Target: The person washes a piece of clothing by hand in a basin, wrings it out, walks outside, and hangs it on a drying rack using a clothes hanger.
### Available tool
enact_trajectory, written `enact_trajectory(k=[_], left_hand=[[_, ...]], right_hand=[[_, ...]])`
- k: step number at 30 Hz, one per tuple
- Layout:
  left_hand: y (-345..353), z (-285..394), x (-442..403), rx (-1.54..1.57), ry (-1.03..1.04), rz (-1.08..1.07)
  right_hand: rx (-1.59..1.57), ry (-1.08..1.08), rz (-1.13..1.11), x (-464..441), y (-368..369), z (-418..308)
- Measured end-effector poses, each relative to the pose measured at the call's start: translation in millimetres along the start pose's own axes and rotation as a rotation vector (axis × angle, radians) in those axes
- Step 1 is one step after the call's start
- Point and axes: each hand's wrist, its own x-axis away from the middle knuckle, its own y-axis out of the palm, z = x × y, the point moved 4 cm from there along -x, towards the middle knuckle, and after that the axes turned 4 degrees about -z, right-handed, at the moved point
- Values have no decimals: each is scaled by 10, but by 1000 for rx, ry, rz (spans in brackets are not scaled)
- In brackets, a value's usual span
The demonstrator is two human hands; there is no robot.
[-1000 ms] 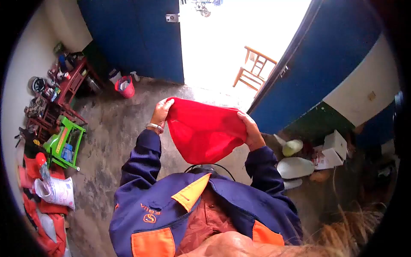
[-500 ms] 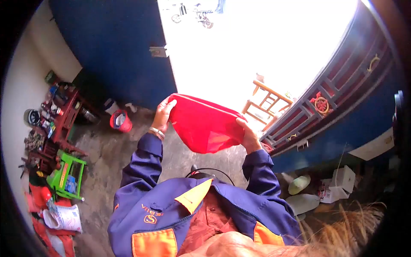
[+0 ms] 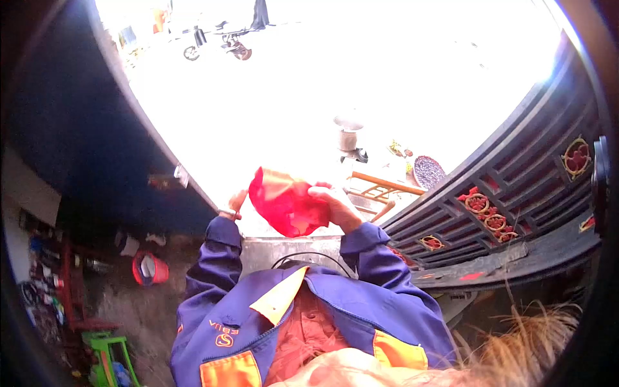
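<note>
A red cloth item (image 3: 287, 205), its shape like a bag or cap, hangs in front of my chest at the doorway. My right hand (image 3: 335, 205) grips its right side with the fingers folded over the edge. To its left is my left hand (image 3: 237, 203), next to the cloth's left edge; glare and the cloth blur its fingers, so whether it holds the cloth is unclear. The cloth is bunched and narrower on the right.
A blue door (image 3: 84, 129) stands at left, a dark door with red and gold ornaments (image 3: 493, 222) at right. Outside are a wooden chair (image 3: 387, 184), a round speckled tray (image 3: 428, 173) and a scooter (image 3: 237, 46). A red bucket (image 3: 150, 268) and green stool (image 3: 109, 358) are at lower left.
The view has moved towards the doorway, showing more outside. My right hand has come inward, closer to my left, and the cloth has gone from stretched wide to bunched.
</note>
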Motion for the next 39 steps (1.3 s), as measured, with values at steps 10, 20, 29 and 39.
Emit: enact_trajectory(k=[10, 20, 29, 39], left_hand=[[740, -439, -1584, 743, -674, -396], [372, -1227, -2991, 1255, -672, -536], [-921, -2617, -4301, 1377, -298, 394], [-2087, -3814, -5518, 1574, -50, 387]], right_hand=[[276, -125, -556, -2092, -540, -444], [423, -30, -779, -3796, -893, -734], [815, -53, -907, -5624, -891, -259], [862, -72, -624, -8168, -446, -194]])
